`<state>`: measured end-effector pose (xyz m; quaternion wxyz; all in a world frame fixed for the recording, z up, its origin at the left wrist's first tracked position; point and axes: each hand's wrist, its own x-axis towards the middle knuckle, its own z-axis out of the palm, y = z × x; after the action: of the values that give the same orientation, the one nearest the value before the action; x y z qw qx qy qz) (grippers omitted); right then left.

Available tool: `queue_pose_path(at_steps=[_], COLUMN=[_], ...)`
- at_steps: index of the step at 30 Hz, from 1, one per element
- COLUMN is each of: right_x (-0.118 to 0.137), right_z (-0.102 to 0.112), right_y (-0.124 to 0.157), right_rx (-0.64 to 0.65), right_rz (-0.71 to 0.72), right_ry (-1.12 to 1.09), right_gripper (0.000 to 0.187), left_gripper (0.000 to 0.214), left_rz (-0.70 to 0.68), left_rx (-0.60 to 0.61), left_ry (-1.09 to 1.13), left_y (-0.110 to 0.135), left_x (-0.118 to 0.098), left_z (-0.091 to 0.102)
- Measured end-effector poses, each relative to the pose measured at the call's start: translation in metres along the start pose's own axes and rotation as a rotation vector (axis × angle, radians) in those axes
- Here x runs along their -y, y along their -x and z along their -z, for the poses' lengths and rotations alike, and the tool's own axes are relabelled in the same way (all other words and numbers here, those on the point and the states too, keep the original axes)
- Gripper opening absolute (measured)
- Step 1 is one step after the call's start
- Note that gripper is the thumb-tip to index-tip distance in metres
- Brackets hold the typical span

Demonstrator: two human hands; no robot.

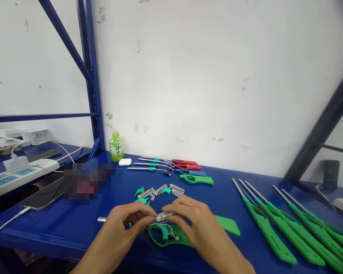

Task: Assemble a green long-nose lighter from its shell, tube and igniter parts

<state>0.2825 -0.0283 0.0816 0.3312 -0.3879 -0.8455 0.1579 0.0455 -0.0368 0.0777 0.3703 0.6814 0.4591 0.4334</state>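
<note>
My right hand (193, 215) pinches a clear plastic lighter fuel tank (163, 217) over the table. The fingertips of my left hand (134, 219) are closed at the tank's left end; any small part between them is hidden. Beneath both hands lies an opened green lighter shell (183, 236), with a teal trigger (164, 233) and a thin white wire in it. A metal tube end (102, 219) sticks out left of my left wrist. Just beyond my hands are several loose clear tanks (161, 189) and teal triggers (165, 190).
Several assembled green lighters (274, 232) lie at the right. Metal rods with wires (143, 169) and red (188, 166), blue (191, 173) and green shells (198, 179) lie at the back. A bottle (116, 147), a white case (125, 162), a phone (45, 194) and a power strip (25, 173) are leftward.
</note>
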Motion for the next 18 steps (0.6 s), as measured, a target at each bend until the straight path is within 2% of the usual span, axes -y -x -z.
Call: queue_pose_path(at_steps=[5,11,14,18], right_x=[-0.002,-0.006,-0.002,0.004], right_z=[-0.005,-0.023,-0.029,-0.030], right_y=[0.001,-0.002,-0.005,-0.004], right_rx=[-0.003,-0.138,-0.159,-0.158], right_rz=[0.055,0.277,0.332,0.316], right_ry=[0.115,0.492,0.524,0.503], right_gripper=[0.026,0.056,0.066,0.066], left_gripper=[0.029,0.048,0.059,0.072], left_rz=[0.006,0.025,0.054,0.127], left_rx=[-0.007,-0.060,-0.031,0.011], left_ry=[0.074,0.229,0.306,0.404], left_y=[0.002,0.001,0.002,0.003], left_x=[0.002,0.015,0.023,0.034], left_z=[-0.001,0.003,0.009,0.012])
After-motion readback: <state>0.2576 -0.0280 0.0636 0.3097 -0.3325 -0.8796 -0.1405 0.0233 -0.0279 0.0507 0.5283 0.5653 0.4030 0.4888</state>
